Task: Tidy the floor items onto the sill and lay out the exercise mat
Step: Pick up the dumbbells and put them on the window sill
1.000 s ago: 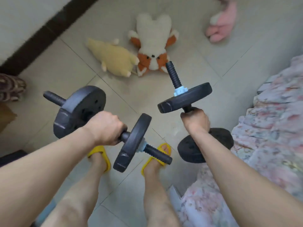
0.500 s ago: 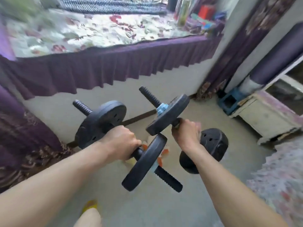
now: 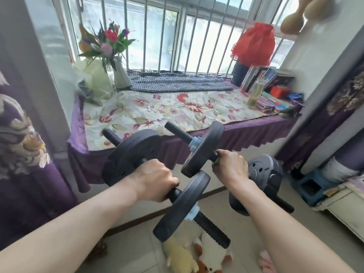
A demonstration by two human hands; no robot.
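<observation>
txt: none legible | labels/brands/nos: none | books (image 3: 275, 99): covers too blurred

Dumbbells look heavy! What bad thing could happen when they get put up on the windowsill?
1. The left dumbbell and right dumbbell are held very close, plates nearly touching, so they might knock together and jolt the left hand or right hand.
2. The sill holds a flower vase and a glass jar; a careless swing could tip them.
3. Stuffed toys lie underfoot, a likely trip hazard.
</observation>
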